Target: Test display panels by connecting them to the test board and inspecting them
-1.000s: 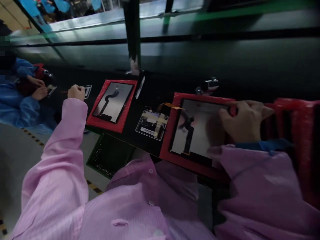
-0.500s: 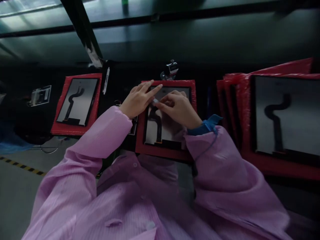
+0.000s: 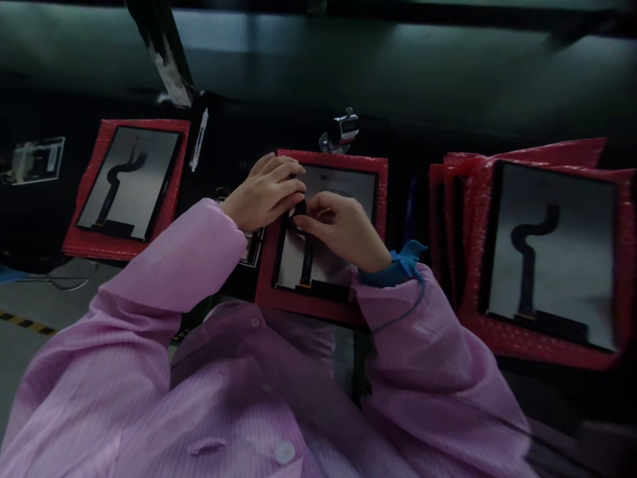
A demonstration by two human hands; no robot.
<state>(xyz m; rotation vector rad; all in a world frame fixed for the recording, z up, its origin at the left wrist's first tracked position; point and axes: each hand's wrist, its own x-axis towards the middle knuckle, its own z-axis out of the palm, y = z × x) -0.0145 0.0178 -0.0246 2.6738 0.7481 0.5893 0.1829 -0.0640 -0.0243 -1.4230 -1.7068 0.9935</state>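
The left hand (image 3: 263, 189) and right hand (image 3: 343, 229) pinch the cable (image 3: 305, 255) end on the middle panel (image 3: 346, 188) with closed fingers, so this panel seems not yet finished.

Left hand (image 3: 263, 190), right hand (image 3: 344, 230) on panel (image 3: 351, 182)

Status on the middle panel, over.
Left hand, right hand: fingertips meet at flex top end, grip unclear. Panel flat in red tray. Nothing blocking.
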